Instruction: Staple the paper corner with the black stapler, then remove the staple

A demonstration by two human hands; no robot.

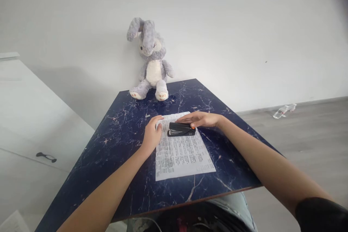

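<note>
A black stapler (pixel 181 129) with an orange spot at its right end rests on printed paper (pixel 187 156); whether the paper is one sheet or several, I cannot tell. My right hand (pixel 202 119) lies along the stapler's far side, fingers stretched out to the left. Its thumb touches the stapler's right end, by the orange spot. At the paper's upper left edge is my left hand (pixel 152 133), thumb apart from the fingers and over the printed side. The fingers of this hand reach the top left corner and seem to rest there.
A dark blue marbled table (pixel 108 145) carries everything. At its far end a grey plush rabbit (pixel 154 65) sits against the white wall. A small pale piece (pixel 147 116) lies left of the paper. White drawers (pixel 32 127) stand at left; clear plastic bottles (pixel 281 111) lie on the floor.
</note>
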